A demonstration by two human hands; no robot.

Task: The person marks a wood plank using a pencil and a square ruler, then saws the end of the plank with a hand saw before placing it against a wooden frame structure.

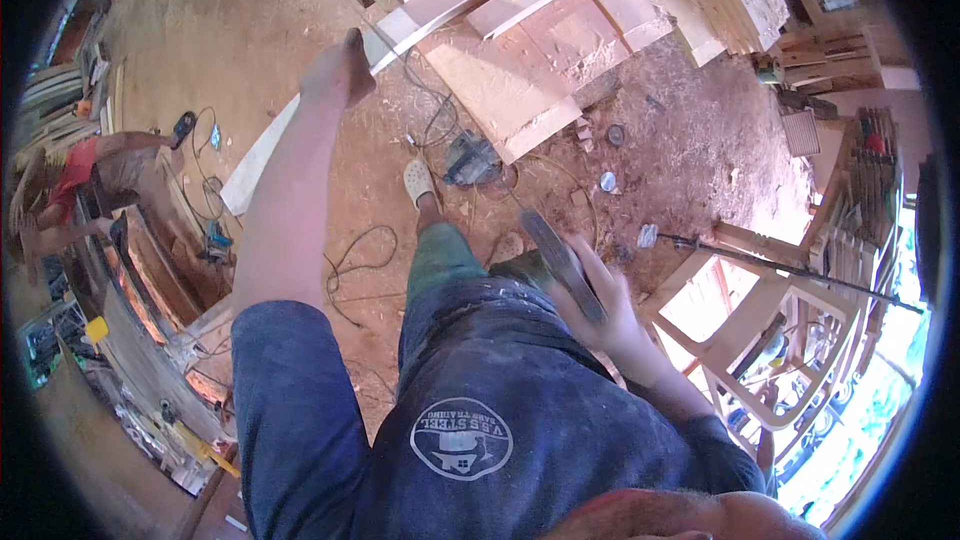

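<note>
My left arm reaches far forward, and my left hand (pixel 340 75) is closed on the edge of a long, narrow pale board (pixel 262 162). The board slants from the lower left up toward the stacked wood, and my forearm hides part of it. Close to my right hip, my right hand (pixel 608 305) is wrapped round a long, dark, flat-sided bar-shaped tool (pixel 562 262). Its far end points up and forward; its exact kind cannot be made out. On the floor ahead of my feet lies a grey-blue power tool (pixel 472 158) with a cord.
Wide planks (pixel 515 85) are stacked ahead. Cords (pixel 362 258) loop across the dusty floor. At the left, a person in red (pixel 80 165) reaches toward a dark corded tool (pixel 184 125). A wooden frame (pixel 775 350) stands at the right, crossed by a long dark bar (pixel 790 270).
</note>
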